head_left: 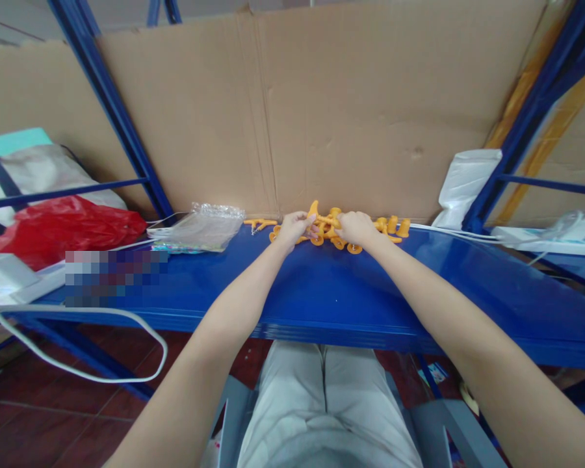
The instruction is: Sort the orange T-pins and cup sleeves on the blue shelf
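Blue metal shelf (336,286) as workbench, cardboard sheet (351,110) behind it. Far left: red plastic bag (73,227) in front of a pale cloth bag (53,172), looped white cable (160,357) hanging past the front edge. Next, a clear plastic packet (202,227) lying flat, then a branched yellow piece (259,224) on its own near the back edge.

Left hand (293,229): thumb and fingers nearly together, seemingly pinching a pointed yellow piece (313,208) that sticks up past the fingertips. Yellow cluster (327,221) sits between and under both hands, mid-shelf near the cardboard, round discs facing out. Right hand (357,227) is over its right side, back to camera; fingertips hidden, so can't tell how far they're spread or what they grip.

Judgement: light, fairly stiff plastic, maybe slick, thin arms the weak spots. Take it by the thick stems, not the discs.

Right of that: short yellow parts (403,227), then white packet (468,185) leaning against the post.
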{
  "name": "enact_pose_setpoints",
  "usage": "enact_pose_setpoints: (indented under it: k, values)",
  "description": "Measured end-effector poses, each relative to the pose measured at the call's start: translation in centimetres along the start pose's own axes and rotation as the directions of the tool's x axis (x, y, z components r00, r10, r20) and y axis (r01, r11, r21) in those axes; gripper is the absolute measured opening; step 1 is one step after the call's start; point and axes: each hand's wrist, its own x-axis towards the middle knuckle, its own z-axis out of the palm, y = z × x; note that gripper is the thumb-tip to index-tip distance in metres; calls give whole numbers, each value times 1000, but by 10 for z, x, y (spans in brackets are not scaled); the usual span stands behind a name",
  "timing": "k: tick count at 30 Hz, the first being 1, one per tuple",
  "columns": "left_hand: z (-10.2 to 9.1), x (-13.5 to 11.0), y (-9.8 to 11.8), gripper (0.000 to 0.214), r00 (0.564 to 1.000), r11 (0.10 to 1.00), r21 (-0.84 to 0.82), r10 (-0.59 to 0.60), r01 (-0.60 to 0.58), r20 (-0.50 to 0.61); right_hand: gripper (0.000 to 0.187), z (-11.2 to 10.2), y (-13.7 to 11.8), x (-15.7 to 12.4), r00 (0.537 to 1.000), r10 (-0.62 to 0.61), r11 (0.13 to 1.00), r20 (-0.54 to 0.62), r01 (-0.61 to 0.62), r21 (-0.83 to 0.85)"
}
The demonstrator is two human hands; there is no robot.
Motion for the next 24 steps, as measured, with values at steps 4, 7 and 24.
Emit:
enact_pose_setpoints:
  k: [4,7,24]
  values:
    - [5,0,3,16,994,994,-40,-99,98,-36,18,-4,-8,-3,999,-38,963,2,37,-267]
    - [5,1,2,15,990,989,-67,-135,133,-31,24,-7,-13,-7,998,-52,930,31,60,-362]
    - [-18,7,-7,16,985,990,-10,-142,142,-102,36,-2,-7,-10,946,-282,862,161,323,-390]
